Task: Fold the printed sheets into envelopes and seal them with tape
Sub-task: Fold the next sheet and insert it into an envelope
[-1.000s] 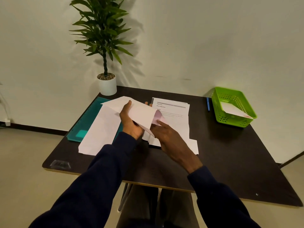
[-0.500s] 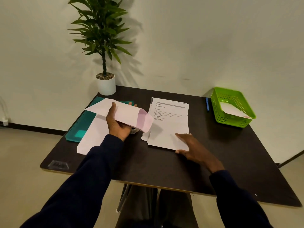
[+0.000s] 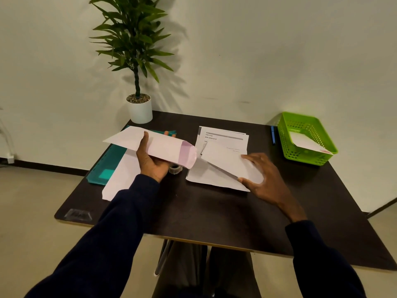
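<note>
My left hand point(image 3: 153, 163) grips a long white envelope point(image 3: 163, 147) with a pink flap end, held above the dark table point(image 3: 214, 211). My right hand point(image 3: 267, 181) pinches the near edge of a folded printed sheet point(image 3: 227, 162) and lifts it off the stack of printed sheets point(image 3: 223, 138). A roll of clear tape point(image 3: 176, 168) peeks out just below the envelope. More white envelopes point(image 3: 122, 175) lie flat to the left.
A teal folder point(image 3: 107, 166) lies under the flat envelopes at the left. A potted plant point(image 3: 139, 108) stands at the back left corner. A green basket point(image 3: 305, 138) holding one envelope sits at the right, with a blue pen point(image 3: 273, 134) beside it.
My right hand left the envelope, went to the paper stack and has lifted the folded sheet by its near edge. My left hand moved the envelope slightly left.
</note>
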